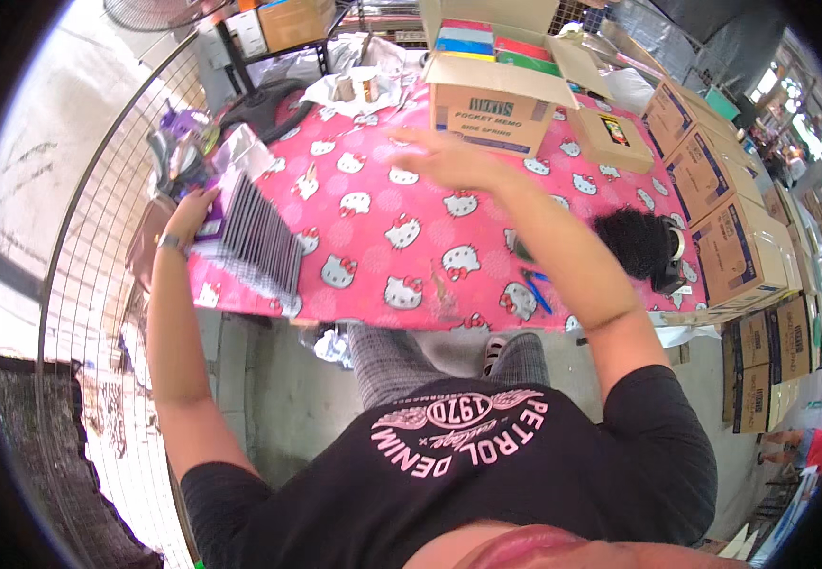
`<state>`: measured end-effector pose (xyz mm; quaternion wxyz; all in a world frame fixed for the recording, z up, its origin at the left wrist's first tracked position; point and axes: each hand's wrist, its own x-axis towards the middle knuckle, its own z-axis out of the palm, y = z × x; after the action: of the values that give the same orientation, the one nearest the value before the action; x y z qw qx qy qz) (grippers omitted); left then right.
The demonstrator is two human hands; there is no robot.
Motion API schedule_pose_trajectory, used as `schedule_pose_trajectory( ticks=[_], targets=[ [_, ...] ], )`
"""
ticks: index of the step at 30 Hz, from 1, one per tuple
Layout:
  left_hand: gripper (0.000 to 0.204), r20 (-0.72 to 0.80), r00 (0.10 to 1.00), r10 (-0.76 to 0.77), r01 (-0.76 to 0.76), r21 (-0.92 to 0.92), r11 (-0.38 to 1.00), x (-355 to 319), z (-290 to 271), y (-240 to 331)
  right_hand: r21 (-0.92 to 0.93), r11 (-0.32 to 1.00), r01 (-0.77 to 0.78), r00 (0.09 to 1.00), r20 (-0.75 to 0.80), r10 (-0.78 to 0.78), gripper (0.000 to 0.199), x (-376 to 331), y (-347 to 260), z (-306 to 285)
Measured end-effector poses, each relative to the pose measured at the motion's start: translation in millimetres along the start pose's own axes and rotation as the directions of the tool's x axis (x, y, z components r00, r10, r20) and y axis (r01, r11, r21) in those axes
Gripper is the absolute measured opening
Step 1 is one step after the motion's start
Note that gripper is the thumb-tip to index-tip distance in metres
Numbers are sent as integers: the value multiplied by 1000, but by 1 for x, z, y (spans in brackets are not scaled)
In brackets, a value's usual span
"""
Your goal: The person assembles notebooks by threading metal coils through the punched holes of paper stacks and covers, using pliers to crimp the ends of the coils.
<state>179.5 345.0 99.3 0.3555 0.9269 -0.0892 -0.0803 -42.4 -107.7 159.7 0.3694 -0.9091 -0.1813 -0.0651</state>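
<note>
My left hand (193,213) is at the left end of the pink cloth-covered table (373,232). Its fingers grip the outer side of a purple stack of notebooks (250,232), whose dark, ridged edges face right. Over the middle of the table hangs my right hand (444,159), fingers stretched out toward the left and holding nothing. It is just in front of an open cardboard carton (482,119). Inside that carton are notebooks (525,52) with blue, red and green covers.
A flat brown box (610,140) lies right of the carton. Closer to me are a blue-handled tool (536,292) and a black fluffy thing (631,242). Stacked cartons (738,247) line the right side. A fan stand (264,109) and wire fencing (79,199) are at left.
</note>
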Motion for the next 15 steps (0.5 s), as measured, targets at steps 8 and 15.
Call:
schedule_pose_trajectory(
  ticks=[8, 15],
  targets=[
    [53, -229, 871, 434, -390, 216, 895, 13, 45, 195, 66, 968, -243, 731, -643, 227, 35, -6, 150, -221],
    [36, 74, 532, 844, -843, 140, 519, 30, 175, 381, 40, 888, -457, 770, -482, 418, 39, 46, 251, -296]
  ],
)
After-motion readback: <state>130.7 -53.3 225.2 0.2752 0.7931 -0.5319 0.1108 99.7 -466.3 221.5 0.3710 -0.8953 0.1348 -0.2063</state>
